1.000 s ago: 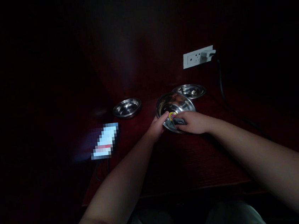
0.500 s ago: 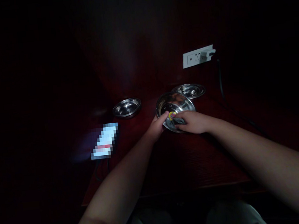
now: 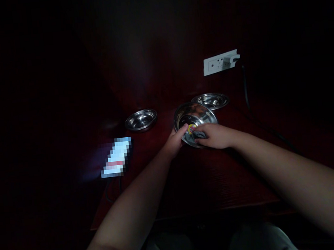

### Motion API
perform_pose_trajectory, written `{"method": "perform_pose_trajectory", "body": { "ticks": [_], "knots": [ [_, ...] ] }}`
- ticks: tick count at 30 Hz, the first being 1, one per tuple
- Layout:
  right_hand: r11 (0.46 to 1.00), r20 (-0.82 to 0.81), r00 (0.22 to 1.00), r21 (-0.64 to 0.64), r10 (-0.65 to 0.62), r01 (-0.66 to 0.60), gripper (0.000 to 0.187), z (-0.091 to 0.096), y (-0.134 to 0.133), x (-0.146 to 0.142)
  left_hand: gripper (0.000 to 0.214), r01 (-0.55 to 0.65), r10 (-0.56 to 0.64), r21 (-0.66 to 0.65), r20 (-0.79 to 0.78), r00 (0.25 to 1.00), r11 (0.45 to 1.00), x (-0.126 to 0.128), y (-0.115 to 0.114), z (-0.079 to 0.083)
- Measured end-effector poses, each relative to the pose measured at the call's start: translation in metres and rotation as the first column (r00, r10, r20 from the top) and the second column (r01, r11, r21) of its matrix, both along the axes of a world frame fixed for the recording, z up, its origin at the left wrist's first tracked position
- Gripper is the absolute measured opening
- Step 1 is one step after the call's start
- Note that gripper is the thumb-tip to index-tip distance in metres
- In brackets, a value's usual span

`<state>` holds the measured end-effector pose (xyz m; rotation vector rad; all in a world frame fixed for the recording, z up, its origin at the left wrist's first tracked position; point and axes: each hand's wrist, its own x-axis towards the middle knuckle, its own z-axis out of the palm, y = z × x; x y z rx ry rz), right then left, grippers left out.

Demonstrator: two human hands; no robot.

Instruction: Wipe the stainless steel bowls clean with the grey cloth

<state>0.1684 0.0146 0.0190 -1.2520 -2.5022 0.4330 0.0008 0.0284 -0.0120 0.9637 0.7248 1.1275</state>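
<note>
A shiny stainless steel bowl is tilted toward me above the dark red table. My left hand grips its left rim, the thumb lying over the inside. Inside the bowl, my right hand pinches a small grey cloth against the lower wall. Right beside those fingertips is a round yellow sticker with some red, on the bowl's inner surface and partly covered. The bowl's underside is hidden from me.
A steel dish stands to the left, and another steel dish sits behind the bowl. A lit, blurred-out phone lies at left with a cable. On the wall, a socket holds a plug; its dark cord hangs to the table.
Hardly anything differs: the whole view has shifted slightly. Both hands keep their places on the bowl and cloth.
</note>
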Motion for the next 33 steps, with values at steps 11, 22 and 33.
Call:
{"method": "perform_pose_trajectory", "body": {
  "ticks": [11, 22, 33],
  "knots": [
    [1.000, 0.014, 1.000, -0.023, -0.021, 0.021, 0.022, 0.0017, -0.0005, -0.0010, 0.050, 0.028, -0.028, -0.008, 0.020, 0.999, 1.000, 0.0010, 0.0006, 0.0000],
    [0.997, 0.053, 0.995, -0.003, -0.083, 0.083, 0.023, 0.0025, -0.0001, 0.0000, 0.050, 0.038, -0.038, 0.001, 0.024, 0.999, 0.999, 0.0006, 0.0011, -0.0016],
    [0.983, -0.135, 0.986, -0.138, 0.101, -0.120, 0.019, 0.0069, -0.0050, -0.0011, 0.042, -0.040, 0.041, -0.010, 0.073, 0.996, 0.999, 0.0035, -0.0003, 0.0015]
  ]
}}
